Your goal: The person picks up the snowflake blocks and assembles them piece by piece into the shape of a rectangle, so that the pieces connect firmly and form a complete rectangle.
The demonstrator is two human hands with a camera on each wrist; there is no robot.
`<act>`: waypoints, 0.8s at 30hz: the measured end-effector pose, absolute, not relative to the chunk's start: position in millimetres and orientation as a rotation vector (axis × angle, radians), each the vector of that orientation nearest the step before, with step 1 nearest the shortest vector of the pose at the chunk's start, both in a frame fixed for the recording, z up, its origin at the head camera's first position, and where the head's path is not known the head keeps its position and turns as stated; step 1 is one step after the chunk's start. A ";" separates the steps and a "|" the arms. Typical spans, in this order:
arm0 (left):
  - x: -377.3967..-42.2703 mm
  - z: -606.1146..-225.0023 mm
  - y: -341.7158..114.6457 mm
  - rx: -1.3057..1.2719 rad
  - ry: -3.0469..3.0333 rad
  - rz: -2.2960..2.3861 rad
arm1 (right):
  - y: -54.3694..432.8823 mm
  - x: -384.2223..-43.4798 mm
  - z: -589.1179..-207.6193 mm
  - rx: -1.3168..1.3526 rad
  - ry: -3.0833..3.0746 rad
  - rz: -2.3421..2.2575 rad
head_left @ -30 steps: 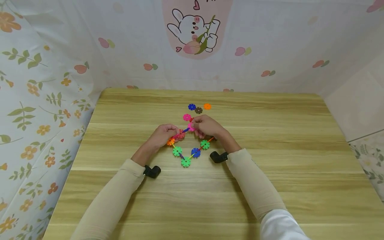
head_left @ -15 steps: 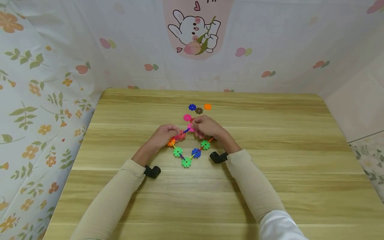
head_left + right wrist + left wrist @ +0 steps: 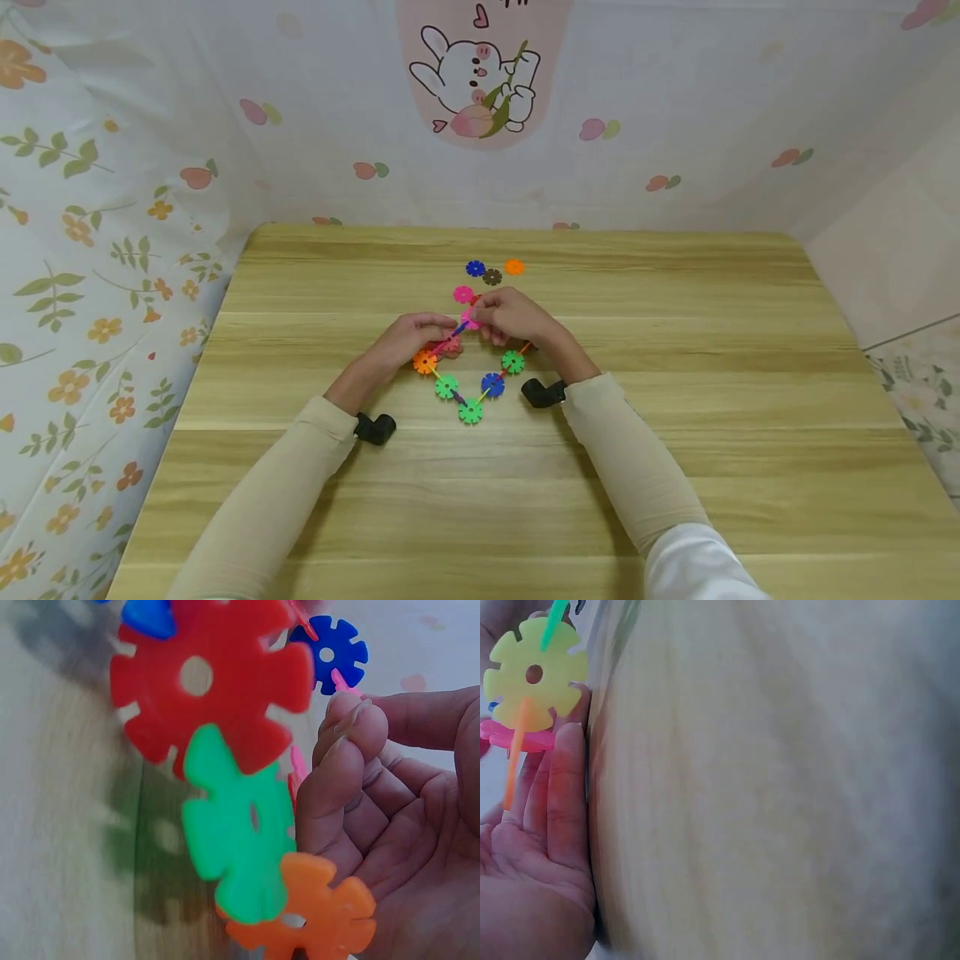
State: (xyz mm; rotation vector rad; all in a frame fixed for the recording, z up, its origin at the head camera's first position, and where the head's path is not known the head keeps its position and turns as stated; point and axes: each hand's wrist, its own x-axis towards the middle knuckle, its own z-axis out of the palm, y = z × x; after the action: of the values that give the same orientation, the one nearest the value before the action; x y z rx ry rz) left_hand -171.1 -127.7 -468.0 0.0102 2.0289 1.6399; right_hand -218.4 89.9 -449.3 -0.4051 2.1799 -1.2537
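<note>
In the head view, interlocking snowflake discs form a chain of flat and edge-on pieces. My right hand (image 3: 513,317) pinches a pink disc (image 3: 469,320) at the chain's upper end. My left hand (image 3: 408,340) grips the chain by a red disc (image 3: 451,343), with a blue edge-on disc between the two hands. From there the chain runs through an orange disc (image 3: 424,362) and a green disc (image 3: 470,412) to a blue disc (image 3: 492,385). The left wrist view shows a yellow disc (image 3: 536,671) by the fingers; the right wrist view, a large red disc (image 3: 217,682) beside the fingertips.
Beyond the hands, loose discs lie on the wooden table (image 3: 675,333): a pink disc (image 3: 463,294), a blue disc (image 3: 476,268), a brown disc (image 3: 492,277) and an orange disc (image 3: 514,267). A printed cloth (image 3: 300,167) hangs behind the table.
The lower part of the chain has swung slightly right and toward me. My left fingers have shifted a little on the red disc; the right hand keeps its pinch.
</note>
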 end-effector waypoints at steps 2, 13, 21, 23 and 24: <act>-171.4 -467.4 -128.1 0.005 1.993 1.657 | 87.9 -218.5 -448.0 -0.417 2.174 -1.248; -172.0 -468.1 -127.0 0.034 2.061 1.608 | 82.0 -221.6 -443.8 -0.498 2.174 -1.164; -171.6 -469.4 -126.2 0.040 1.936 1.707 | 97.9 -237.4 -431.6 -0.396 2.203 -1.231; -171.3 -469.4 -126.3 0.042 1.918 1.721 | 102.5 -242.7 -427.8 -0.360 2.220 -1.253; -171.2 -469.4 -126.4 0.041 1.918 1.720 | 104.8 -245.5 -426.5 -0.343 2.226 -1.264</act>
State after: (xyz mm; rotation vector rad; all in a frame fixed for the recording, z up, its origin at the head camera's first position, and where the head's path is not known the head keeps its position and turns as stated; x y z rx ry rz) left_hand -171.2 -126.4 -469.4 0.0405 1.9177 1.7201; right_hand -245.5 104.8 -426.5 -0.3426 2.2259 -1.2640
